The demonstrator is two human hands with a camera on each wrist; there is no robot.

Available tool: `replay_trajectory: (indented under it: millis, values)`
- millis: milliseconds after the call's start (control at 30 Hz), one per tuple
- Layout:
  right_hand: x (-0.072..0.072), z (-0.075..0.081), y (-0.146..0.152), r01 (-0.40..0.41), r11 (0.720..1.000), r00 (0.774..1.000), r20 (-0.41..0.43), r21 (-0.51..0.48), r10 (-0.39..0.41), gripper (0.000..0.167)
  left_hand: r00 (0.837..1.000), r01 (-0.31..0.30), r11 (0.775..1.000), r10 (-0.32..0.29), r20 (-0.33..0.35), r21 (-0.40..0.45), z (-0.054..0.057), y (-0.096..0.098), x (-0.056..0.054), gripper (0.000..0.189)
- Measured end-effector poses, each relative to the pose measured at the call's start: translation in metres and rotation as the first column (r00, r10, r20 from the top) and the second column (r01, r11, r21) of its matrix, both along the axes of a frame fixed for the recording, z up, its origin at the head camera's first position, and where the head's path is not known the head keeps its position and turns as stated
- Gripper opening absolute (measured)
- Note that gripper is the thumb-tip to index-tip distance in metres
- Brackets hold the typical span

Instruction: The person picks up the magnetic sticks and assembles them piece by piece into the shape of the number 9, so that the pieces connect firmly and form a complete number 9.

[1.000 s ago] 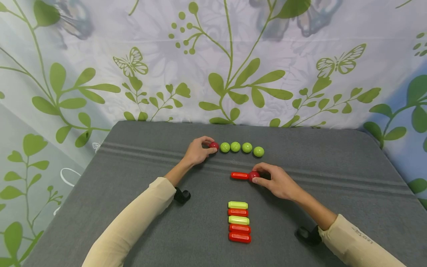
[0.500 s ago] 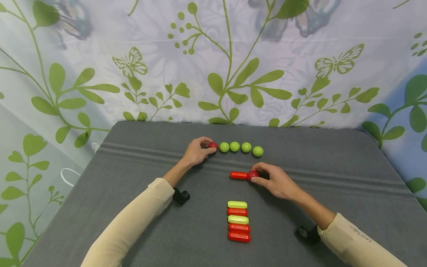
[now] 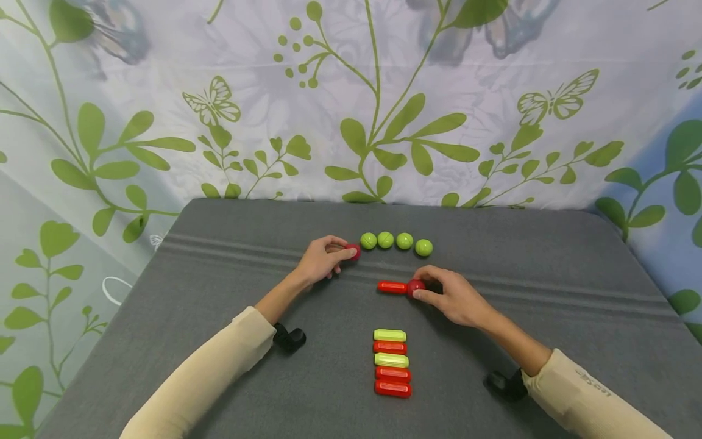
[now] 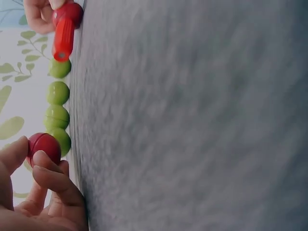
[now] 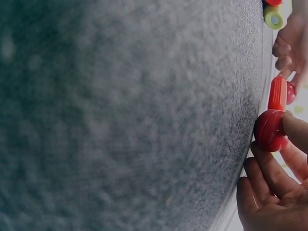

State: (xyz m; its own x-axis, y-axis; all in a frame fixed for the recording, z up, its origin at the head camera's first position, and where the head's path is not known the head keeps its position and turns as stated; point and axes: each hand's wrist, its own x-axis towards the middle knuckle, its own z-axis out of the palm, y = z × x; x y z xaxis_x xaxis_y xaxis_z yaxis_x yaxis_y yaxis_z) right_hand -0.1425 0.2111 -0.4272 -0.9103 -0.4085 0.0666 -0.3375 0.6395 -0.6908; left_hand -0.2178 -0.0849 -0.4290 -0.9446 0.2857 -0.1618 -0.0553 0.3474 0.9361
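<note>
L sleeve [image 3: 200,373] beige, long, cuff a bit creased; R sleeve [image 3: 587,402] also beige, w/ sm. dark lettering [image 3: 592,385] nr cuff, too blurry to read; blk rounded L mount [image 3: 290,339] by L cuff, similar blk R mount [image 3: 503,386]; hands [image 3: 459,299] bare

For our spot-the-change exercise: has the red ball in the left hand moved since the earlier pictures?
Yes. In the head view, that red ball has shifted slightly towards the person, out of line with the row of green balls.

Red balls [image 4: 44,146] — one touching red stick [image 3: 392,287].
</note>
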Motion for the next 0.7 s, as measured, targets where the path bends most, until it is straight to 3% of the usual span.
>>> replay_trajectory:
  millis: [400, 700]
  values:
    - [0.0, 0.001, 0.0, 0.004, 1.0, 1.0, 0.003, 0.0, -0.004, 0.019, 0.991, 0.133, 0.991, -0.133, 0.008, -0.025, 0.005, 0.004, 0.023, 0.037]
    - [-0.001, 0.001, 0.0, 0.007, 1.0, 1.0, 0.015, 0.018, -0.007, 0.02, 0.982, 0.188, 0.982, -0.187, 0.034, -0.033, 0.007, 0.008, 0.035, 0.034]
